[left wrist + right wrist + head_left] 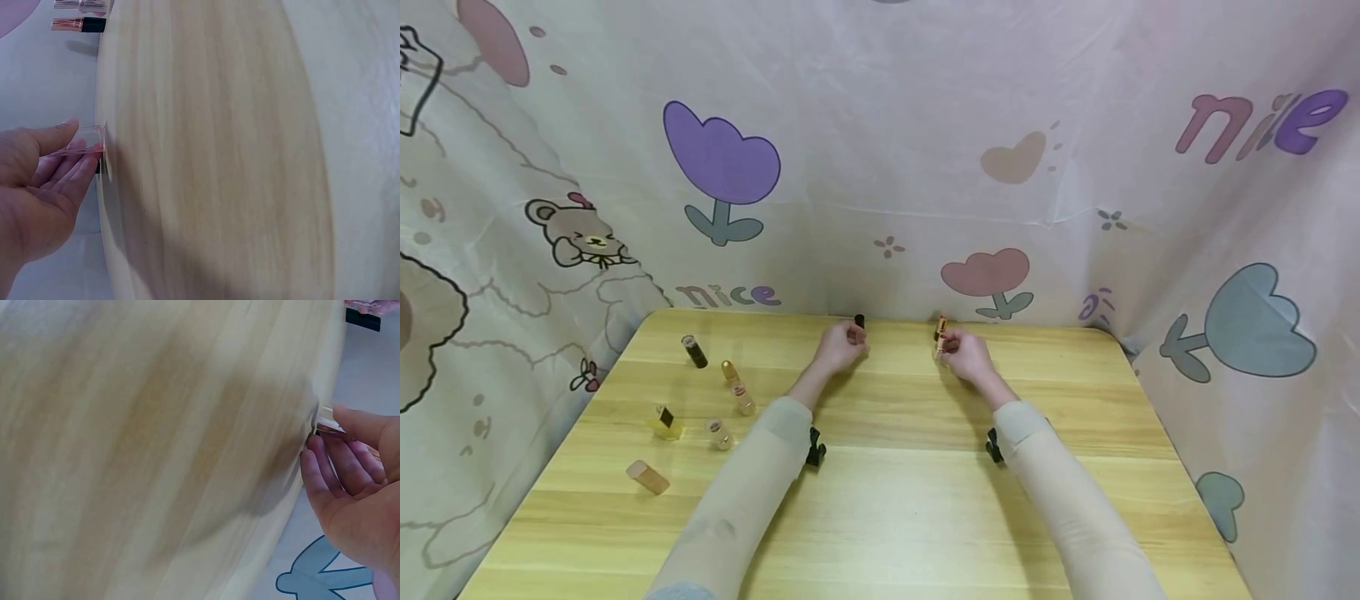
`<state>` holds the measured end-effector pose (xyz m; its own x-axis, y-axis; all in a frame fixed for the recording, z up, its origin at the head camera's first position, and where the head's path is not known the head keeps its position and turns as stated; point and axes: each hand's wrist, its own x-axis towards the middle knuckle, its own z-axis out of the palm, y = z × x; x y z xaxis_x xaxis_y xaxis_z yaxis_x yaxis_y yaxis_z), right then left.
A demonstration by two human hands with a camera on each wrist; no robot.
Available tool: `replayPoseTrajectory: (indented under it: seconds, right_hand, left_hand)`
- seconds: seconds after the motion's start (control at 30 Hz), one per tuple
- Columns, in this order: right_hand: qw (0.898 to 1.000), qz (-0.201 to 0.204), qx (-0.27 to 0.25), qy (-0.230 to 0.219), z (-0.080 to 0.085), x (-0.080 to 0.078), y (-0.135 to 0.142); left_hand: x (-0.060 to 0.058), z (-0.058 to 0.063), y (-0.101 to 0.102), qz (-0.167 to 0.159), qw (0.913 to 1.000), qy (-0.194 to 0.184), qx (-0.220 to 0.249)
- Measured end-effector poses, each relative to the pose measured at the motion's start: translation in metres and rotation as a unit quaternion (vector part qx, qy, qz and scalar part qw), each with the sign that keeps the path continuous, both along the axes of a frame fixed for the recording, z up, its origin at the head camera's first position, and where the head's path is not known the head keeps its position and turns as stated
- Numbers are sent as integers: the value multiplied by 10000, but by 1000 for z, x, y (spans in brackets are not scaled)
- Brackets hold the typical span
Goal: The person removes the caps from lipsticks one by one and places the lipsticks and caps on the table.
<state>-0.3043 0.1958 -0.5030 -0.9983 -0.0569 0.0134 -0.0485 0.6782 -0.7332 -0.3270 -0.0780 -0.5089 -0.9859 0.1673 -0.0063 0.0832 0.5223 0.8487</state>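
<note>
Near the table's back edge, my left hand [842,346] pinches a small clear lipstick tube [85,139] with a pinkish tint between thumb and fingers. Just behind it stands a black tube [860,320], mostly hidden by the hand in the left wrist view. Farther right, my right hand [968,356] pinches another clear lipstick tube [939,345] with a shiny, coppery part, its base at the tabletop. A copper and black lipstick tube [942,324] is right behind that one. Fingers partly cover both held tubes.
On the table's left side are a black tube [695,352], a gold tube [730,372], two clear bottles [744,398] [719,434], a yellow bottle [666,423] with a black top and a beige tube [648,477]. A printed curtain [880,150] hangs behind the table.
</note>
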Motion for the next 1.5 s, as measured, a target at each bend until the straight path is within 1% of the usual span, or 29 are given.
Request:
replayPoseTrajectory:
  seconds: [0.2, 0.5, 0.67, 0.73, 0.83, 0.93, 1.03, 1.2, 1.3, 1.37, 1.4, 1.5]
  right_hand:
    - [10000, 53, -37, 48, -2, 1, 0]
    - [9999, 81, -29, 101, -4, 2, 1]
    - [9997, 188, -85, 104, -6, 3, 1]
    - [9995, 226, -182, 107, -6, 4, 2]
    - [9989, 212, -398, 102, -4, 8, 3]
    - [9984, 104, -545, 136, 0, 13, 5]
    - [9974, -12, -654, 290, 4, 18, 5]
    - [9924, -142, -1021, 665, 16, 29, 3]
    - [9892, -219, -1196, 813, 26, 38, 0]
    - [9869, -232, -1311, 914, 32, 44, -4]
    - [9853, -217, -1385, 979, 35, 48, -6]
    - [9800, -99, -1598, 1186, 39, 58, -15]
  left_hand:
    - [-1, -4, 1, 57, 10000, -60, -14]
    - [1, -5, 1, 63, 10000, -57, 17]
    - [4, -5, -1, 71, 10000, -27, -11]
    - [6, -5, -2, 73, 10000, -4, -14]
    - [10, -2, -3, 149, 9998, 5, 151]
    - [16, 0, -3, 337, 9984, 59, 452]
    - [25, 5, -2, 569, 9951, 164, 785]
    - [46, 15, 1, 875, 9873, 514, 1221]
    - [61, 23, 3, 1182, 9785, 771, 1501]
    - [70, 27, 4, 1454, 9704, 987, 1655]
    - [75, 31, 4, 1600, 9647, 1118, 1765]
    - [86, 39, 4, 2026, 9434, 1698, 2001]
